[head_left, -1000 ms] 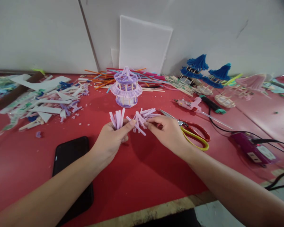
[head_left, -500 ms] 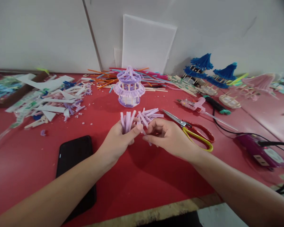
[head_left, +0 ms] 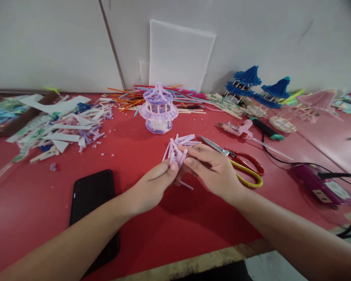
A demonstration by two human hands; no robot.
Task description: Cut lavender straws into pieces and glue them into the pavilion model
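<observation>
Short lavender pipe cleaner pieces [head_left: 179,157] form a loose bundle between my two hands. My left hand [head_left: 153,185] is closed around the lower part of the bundle, thumb on top. From the other side, my right hand [head_left: 215,168] pinches the pieces with thumb and fingertips; some of its fingers are hidden. A single lavender piece [head_left: 187,185] shows just below the hands. More cut pieces [head_left: 189,138] lie on the red table right behind the bundle. A small lavender pagoda model [head_left: 159,111] stands upright beyond them. Scissors [head_left: 231,154] with red and yellow handles lie beside my right hand.
A black phone [head_left: 92,195] lies left of my left forearm. Scraps [head_left: 76,125] are heaped at the left. On the right are a pink glue gun [head_left: 236,128], a purple power strip [head_left: 321,185] with cables, and blue pagoda models [head_left: 245,80]. Coloured stems [head_left: 128,97] lie along the wall.
My left hand has moved right and tilted the bundle toward my right hand. The right fingers now press on the bundle's pieces, and the hands are closer together.
</observation>
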